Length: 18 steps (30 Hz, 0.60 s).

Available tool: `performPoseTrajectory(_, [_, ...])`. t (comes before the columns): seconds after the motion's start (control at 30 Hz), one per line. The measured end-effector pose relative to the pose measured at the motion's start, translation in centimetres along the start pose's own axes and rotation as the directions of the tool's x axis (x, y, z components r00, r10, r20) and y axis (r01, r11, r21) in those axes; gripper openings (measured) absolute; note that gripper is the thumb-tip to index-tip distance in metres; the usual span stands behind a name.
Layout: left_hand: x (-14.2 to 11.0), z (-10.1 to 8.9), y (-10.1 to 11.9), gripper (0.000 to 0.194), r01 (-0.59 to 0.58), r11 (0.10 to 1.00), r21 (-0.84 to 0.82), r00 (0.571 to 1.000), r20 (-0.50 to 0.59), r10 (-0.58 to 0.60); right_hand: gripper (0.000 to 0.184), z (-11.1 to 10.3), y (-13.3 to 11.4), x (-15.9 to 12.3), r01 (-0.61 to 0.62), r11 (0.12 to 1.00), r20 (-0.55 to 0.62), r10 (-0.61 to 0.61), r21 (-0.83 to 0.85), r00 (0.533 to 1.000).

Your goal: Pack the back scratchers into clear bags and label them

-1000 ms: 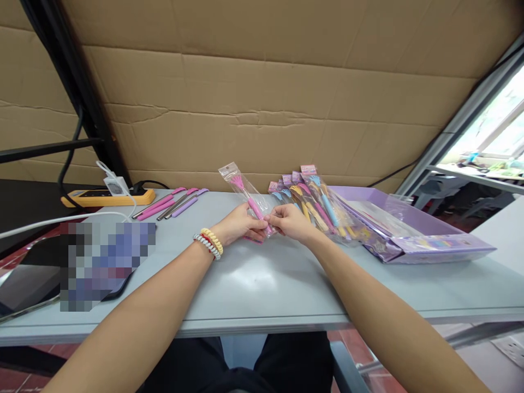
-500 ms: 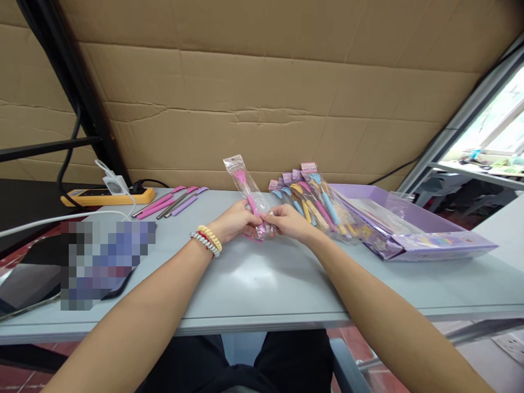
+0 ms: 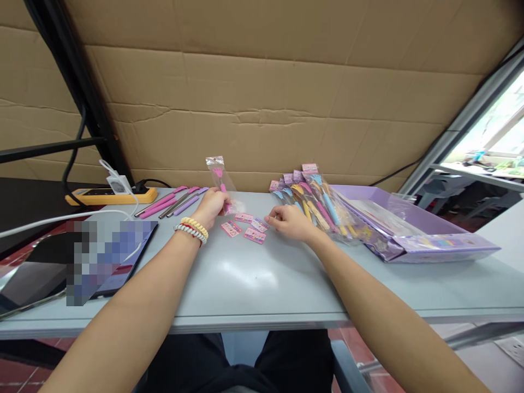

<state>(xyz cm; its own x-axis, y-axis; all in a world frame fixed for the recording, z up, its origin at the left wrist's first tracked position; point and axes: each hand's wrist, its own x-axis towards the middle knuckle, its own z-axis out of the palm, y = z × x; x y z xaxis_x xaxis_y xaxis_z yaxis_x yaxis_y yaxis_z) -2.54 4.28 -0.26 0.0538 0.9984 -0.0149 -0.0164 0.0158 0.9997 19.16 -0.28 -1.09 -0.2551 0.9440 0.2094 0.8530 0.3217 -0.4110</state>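
Observation:
My left hand [image 3: 213,206] is closed around a pink hand-shaped back scratcher [image 3: 223,189] inside a clear plastic bag [image 3: 215,162], its hand end pointing to the cardboard. Printed pink header cards [image 3: 254,236] lie on the table between my hands, several of them. My right hand [image 3: 286,219] has its fingers curled and its thumb and forefinger together, beside the right edge of a purplish card [image 3: 259,224]. Whether they pinch something is hidden. Just beyond that hand lie several bagged back scratchers [image 3: 323,204] with cards at their tops.
Unbagged pink and purple back scratchers [image 3: 164,204] lie at the left. Behind them is a yellow power strip [image 3: 92,197] with a white plug and cable. A tablet-like device [image 3: 143,240] is at the near left. A purple box [image 3: 446,246] holding clear bags stands at the right.
My left hand has moved left with the bagged pink back scratcher, away from my right hand. The cards between the hands now show. My right hand has let go of the bag and barely shifted.

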Motion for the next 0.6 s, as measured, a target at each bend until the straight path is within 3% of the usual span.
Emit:
performPoseTrajectory(0.17, [-0.5,0.5,-0.1,0.023,0.022,0.999,0.029,0.983,0.184,-0.027,0.023,0.1,0.2,0.1,0.001,1.000,0.020,-0.001,-0.027,1.000])
performPoseTrajectory(0.37, [-2.1,1.3,0.4,0.038,0.176,0.984,0.040,0.885,0.431,-0.176,0.023,0.2,0.3,0.1,0.007,0.999,0.033,-0.005,-0.048,0.999])
performPoseTrajectory(0.6, [-1.9,1.2,-0.1,0.051,0.179,0.962,0.205,0.869,0.426,-0.253,0.022,0.1,0.1,0.1,0.015,0.998,0.044,-0.012,-0.057,0.999])
